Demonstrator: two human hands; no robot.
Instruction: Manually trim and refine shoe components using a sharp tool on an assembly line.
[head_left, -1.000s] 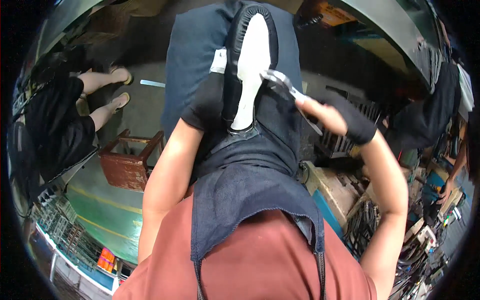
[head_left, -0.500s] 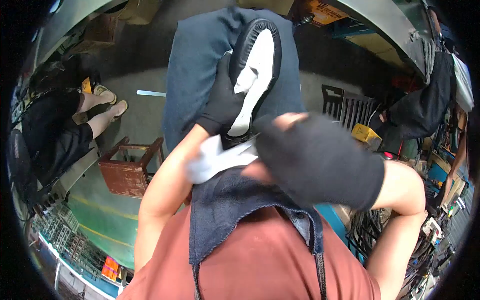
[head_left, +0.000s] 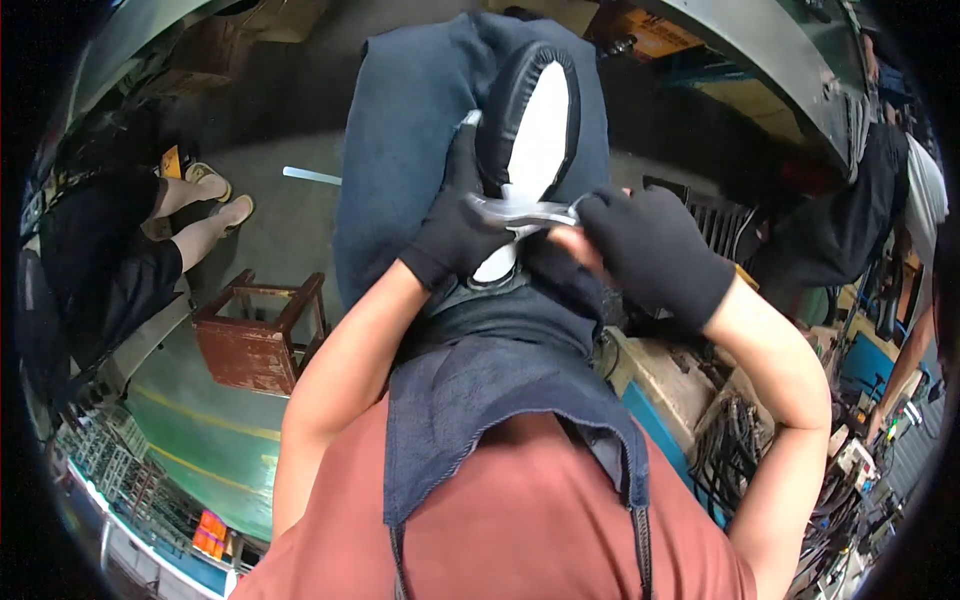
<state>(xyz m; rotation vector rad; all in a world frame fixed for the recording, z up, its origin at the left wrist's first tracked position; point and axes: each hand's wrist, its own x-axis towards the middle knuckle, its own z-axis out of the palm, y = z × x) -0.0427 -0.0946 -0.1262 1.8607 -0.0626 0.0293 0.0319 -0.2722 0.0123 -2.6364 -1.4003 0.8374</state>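
A black shoe upper (head_left: 500, 130) rests sole side up on my lap, its toe pointing away from me. The leather is pleated around the edge of a white insole board (head_left: 540, 125). My left hand (head_left: 450, 225), in a black fingerless glove, is wrapped round the shoe's left side. Across the waist of the shoe lies a pale, glossy strip (head_left: 525, 214); its exact kind is unclear. My right hand (head_left: 655, 255), gloved alike, is closed on the strip's right end. The strip's left end reaches my left hand. The heel (head_left: 495, 268) points toward my belly.
A brown wooden stool (head_left: 255, 340) stands at left on the floor, near a seated person's feet (head_left: 225, 205). Black cables (head_left: 740, 450) are heaped at right. Another person in dark trousers (head_left: 840, 230) is at far right. A metal table edge (head_left: 760, 50) curves across upper right.
My right hand has moved forward, away from my belly, bringing the pale strip from beside my left wrist to across the shoe's waist. My left hand still grips the shoe.
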